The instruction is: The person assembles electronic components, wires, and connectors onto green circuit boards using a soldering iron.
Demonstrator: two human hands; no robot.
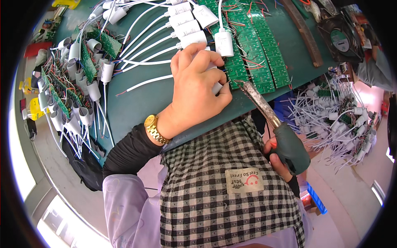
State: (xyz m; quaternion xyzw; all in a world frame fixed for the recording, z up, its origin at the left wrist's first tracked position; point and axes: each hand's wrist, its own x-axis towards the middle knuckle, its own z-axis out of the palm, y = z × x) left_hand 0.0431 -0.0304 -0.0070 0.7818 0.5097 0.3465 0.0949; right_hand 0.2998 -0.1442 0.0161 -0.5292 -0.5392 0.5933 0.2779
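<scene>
Soldering iron [271,124] up in the right hand [278,159], fingers wrapped tight round its dark green handle, and the crusted metal tip is right down at the near edge of the green circuit board strips [252,45]. Over comes the left hand [197,89], resting on the dark green table [140,103], fingers curled and pinching a white plastic piece against the near end of those boards; most of that piece is hidden under the knuckles, so exactly what it is I cannot tell. Gold wristwatch [155,128] on that wrist, black sleeve behind it.

Just beyond the left hand, a row of white plug housings [188,25] lies side by side, their white cables [140,45] fanning away to the left across the table. Far left, a tangle of small grey-white caps [89,89] with thin red and black leads, mixed with a few loose green boards. Off the right edge of the table, lower down, another heap of white wired parts [343,120]. Far right on the table, a black square fan [341,39] sits beside a long brown strip [306,33]. Nearest of all, a black-and-white checked apron [215,186] fills the bottom.
</scene>
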